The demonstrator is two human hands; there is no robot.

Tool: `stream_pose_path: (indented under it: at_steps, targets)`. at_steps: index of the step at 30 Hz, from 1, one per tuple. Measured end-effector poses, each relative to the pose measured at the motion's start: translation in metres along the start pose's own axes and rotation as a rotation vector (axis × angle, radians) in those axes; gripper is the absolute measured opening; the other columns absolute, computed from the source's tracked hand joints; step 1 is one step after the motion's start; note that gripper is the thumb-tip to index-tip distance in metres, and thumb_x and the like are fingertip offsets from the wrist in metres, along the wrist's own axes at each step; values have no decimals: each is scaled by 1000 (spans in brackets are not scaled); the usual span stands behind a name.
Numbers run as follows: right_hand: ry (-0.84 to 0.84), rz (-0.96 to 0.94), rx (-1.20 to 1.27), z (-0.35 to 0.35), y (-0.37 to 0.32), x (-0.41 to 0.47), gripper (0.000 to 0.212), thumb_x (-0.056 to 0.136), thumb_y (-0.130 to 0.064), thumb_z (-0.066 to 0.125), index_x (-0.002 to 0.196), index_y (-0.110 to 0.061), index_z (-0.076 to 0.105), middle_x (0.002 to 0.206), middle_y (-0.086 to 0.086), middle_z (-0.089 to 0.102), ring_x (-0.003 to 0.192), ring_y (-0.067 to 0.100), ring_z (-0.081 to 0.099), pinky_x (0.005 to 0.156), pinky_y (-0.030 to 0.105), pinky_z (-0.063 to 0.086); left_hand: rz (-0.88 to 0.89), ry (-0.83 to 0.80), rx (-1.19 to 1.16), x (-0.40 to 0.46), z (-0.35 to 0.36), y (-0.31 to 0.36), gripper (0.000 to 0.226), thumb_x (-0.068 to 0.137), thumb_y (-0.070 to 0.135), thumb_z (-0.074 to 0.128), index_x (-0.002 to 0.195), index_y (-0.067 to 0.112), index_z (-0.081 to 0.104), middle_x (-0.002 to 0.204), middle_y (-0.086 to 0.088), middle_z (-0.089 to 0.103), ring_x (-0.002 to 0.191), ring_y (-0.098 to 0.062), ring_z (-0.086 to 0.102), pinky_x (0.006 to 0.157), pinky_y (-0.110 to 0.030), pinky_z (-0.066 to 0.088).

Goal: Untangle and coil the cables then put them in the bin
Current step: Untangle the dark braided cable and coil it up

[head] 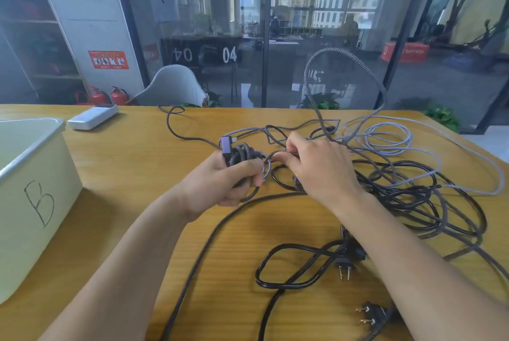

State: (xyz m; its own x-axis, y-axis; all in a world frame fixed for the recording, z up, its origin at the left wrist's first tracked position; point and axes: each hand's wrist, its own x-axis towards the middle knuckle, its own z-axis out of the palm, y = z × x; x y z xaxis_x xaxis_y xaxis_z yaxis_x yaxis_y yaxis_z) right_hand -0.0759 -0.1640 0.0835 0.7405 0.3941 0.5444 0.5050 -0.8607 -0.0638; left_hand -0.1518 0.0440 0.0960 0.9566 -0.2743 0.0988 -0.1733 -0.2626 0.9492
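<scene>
Braided cable [242, 154] coiled inside left-hand fingers [249, 165], strand between right-hand fingers [286, 160].

Soft daylight, seemingly blurred, warped edges

Two hands coiling a braided cable over a wooden table strewn with tangled leads.

The left hand [234, 183] grips a small coil of dark braided cable [245, 156], its angled USB plug [228, 145] sticking up above the fingers. The right hand [316, 164] pinches the same cable just beside the coil; a loop of it arches high above the table [137, 175]. To the right lie a pale grey braided cable [391, 134] in loose rings and a heap of black power cords [413, 197]. Two two-pin plugs [344, 267] lie near the front edge. At far left stands a white bin [33, 175] marked "B", with a white power bank [92, 117] beyond it.
</scene>
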Motion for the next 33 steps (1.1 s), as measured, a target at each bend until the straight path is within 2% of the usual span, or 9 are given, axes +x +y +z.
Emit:
stream_pose_path:
  at_steps: [7,12,14,17,19,23,26,30,33]
  targets:
    - [87,104,385,-2,-15,-3,37,95,-55,68,79,-24,54,49,-7,47,49,10,44,56,32,42,-35,61,140,5,15,-3,37,108,22,54,88,-5,67,48,-3,39,43,-16,34,49,-25,37]
    - [-164,233,1036,-15,-24,-1,27,109,-29,54,93,-12,67,70,-2,63,58,13,59,69,32,52,-33,186,55,10,21,-13,57,109,34,51,63,1,47,55,-12,35,50,-25,30,56,-39,34]
    - [-272,220,1136,-16,-22,-3,25,111,-20,48,110,-15,73,90,-1,73,80,14,70,83,22,55,-45,250,-15,9,19,-12,61,108,48,47,68,5,63,63,-14,33,57,-27,27,63,-42,33]
    - [-346,127,1108,-16,-22,-6,35,109,-12,50,135,-25,68,121,-21,72,113,-8,64,97,9,45,-63,354,-123,7,19,-6,59,102,64,46,63,28,71,61,-12,36,54,-22,29,67,-41,33]
    - [-331,86,1083,-15,-21,-6,38,109,-13,50,142,-27,63,102,-35,69,101,-16,61,93,8,43,-42,379,-191,9,18,-7,54,100,63,51,64,24,61,54,-4,40,51,-21,28,65,-43,31]
    - [-305,-9,1046,-17,-22,-10,35,109,-30,51,141,-41,62,71,0,41,67,28,39,66,37,34,7,366,-231,11,16,-12,57,97,56,62,54,23,45,52,-6,32,50,-21,25,59,-38,32]
    - [-319,-20,1059,-13,-22,-11,36,108,-33,53,143,-41,60,72,0,41,66,28,33,62,43,30,19,362,-274,13,16,-14,55,98,47,65,51,22,50,50,-3,30,49,-22,23,56,-33,38]
    - [-239,-37,819,-14,-24,-12,20,107,-41,53,123,-38,66,71,1,60,62,12,51,64,36,43,35,414,-343,15,18,-17,42,93,35,73,62,12,54,51,-4,28,43,-20,26,53,-31,36]
    - [-79,-6,597,-19,-26,-12,29,102,-53,55,92,-27,62,61,-7,56,57,8,51,56,20,36,9,488,-344,18,16,-19,48,90,31,77,57,14,48,48,-2,33,43,-20,27,58,-35,34]
